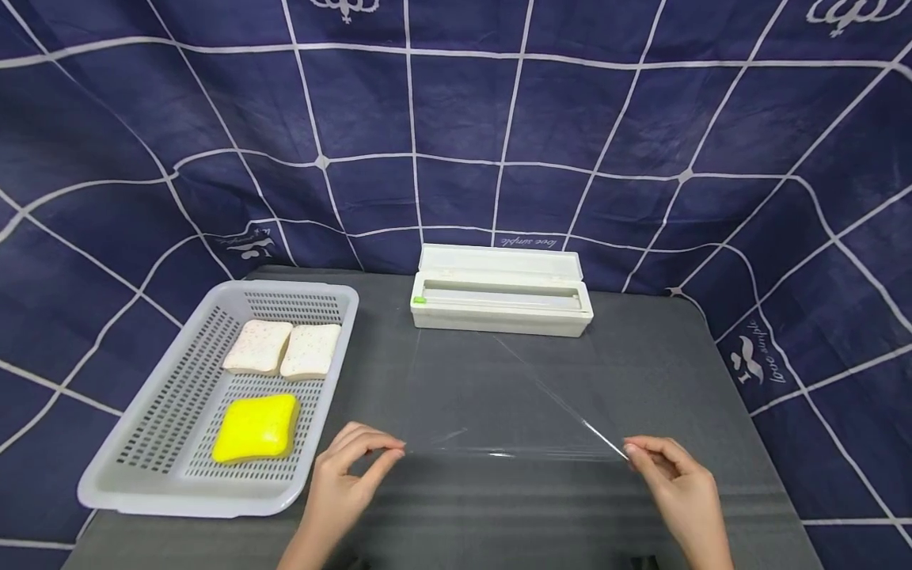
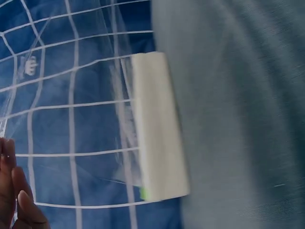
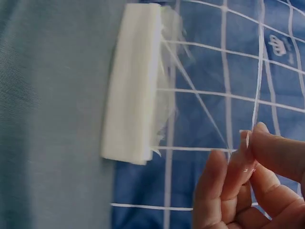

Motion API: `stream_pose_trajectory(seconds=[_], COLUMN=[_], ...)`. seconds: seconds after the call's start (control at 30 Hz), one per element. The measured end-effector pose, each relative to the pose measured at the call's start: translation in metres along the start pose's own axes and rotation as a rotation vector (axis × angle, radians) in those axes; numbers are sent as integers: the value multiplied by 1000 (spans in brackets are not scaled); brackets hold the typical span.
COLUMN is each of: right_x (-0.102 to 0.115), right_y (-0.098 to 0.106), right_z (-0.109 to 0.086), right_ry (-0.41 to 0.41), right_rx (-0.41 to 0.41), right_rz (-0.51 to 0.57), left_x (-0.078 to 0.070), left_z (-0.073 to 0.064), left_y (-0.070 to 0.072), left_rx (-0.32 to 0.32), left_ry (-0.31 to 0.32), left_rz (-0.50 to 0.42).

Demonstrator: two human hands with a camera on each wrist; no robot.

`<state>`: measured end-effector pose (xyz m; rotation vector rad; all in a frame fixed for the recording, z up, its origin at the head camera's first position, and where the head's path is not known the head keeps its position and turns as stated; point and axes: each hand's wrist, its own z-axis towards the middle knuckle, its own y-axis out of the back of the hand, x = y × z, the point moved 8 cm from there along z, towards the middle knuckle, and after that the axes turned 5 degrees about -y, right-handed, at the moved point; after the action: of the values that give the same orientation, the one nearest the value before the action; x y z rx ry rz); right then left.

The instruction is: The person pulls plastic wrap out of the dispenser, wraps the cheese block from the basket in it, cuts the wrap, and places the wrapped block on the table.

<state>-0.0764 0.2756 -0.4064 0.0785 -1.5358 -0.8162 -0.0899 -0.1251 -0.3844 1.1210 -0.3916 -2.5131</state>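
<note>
A thin clear sheet of cling film point(image 1: 500, 454) stretches in front of a white dispenser box point(image 1: 502, 319), whose lid stands raised in the head view. My left hand point(image 1: 347, 475) pinches the near left corner between thumb and fingers. Opposite it, my right hand point(image 1: 677, 479) pinches the right corner, where the edge bunches into a bright strand running back toward the box. In the right wrist view the strand meets the thumb and fingertip of that hand point(image 3: 252, 176). Only some fingers of the left hand point(image 2: 21, 195) show in the left wrist view.
Left of the hands stands a grey perforated basket point(image 1: 342, 332). It holds two white bread-like slices point(image 1: 258, 347) point(image 1: 311, 351) and a yellow rounded block point(image 1: 256, 427). A blue checked cloth point(image 1: 463, 103) hangs behind and beside the dark grey table point(image 1: 499, 522).
</note>
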Motion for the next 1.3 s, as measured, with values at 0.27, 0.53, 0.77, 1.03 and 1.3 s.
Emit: stream_pose_trajectory(seconds=[0.27, 0.53, 0.77, 1.03, 1.3], right_x=[-42, -59, -68, -71, -68], right_y=[-31, -50, -62, -67, -68], right_z=[-1, -1, 0, 3, 2], right_ry=[-144, -221, -222, -194, -150], right_rx=[158, 298, 364, 331, 238], right_rz=[-239, -332, -357, -384, -377], left_x=[23, 45, 59, 67, 69], left_z=[-22, -39, -48, -49, -50], left_y=[-14, -30, -40, -44, -48], left_rx=[92, 208, 312, 351, 361], left_ry=[30, 192, 248, 265, 238], left_rz=[75, 223, 342, 412, 456])
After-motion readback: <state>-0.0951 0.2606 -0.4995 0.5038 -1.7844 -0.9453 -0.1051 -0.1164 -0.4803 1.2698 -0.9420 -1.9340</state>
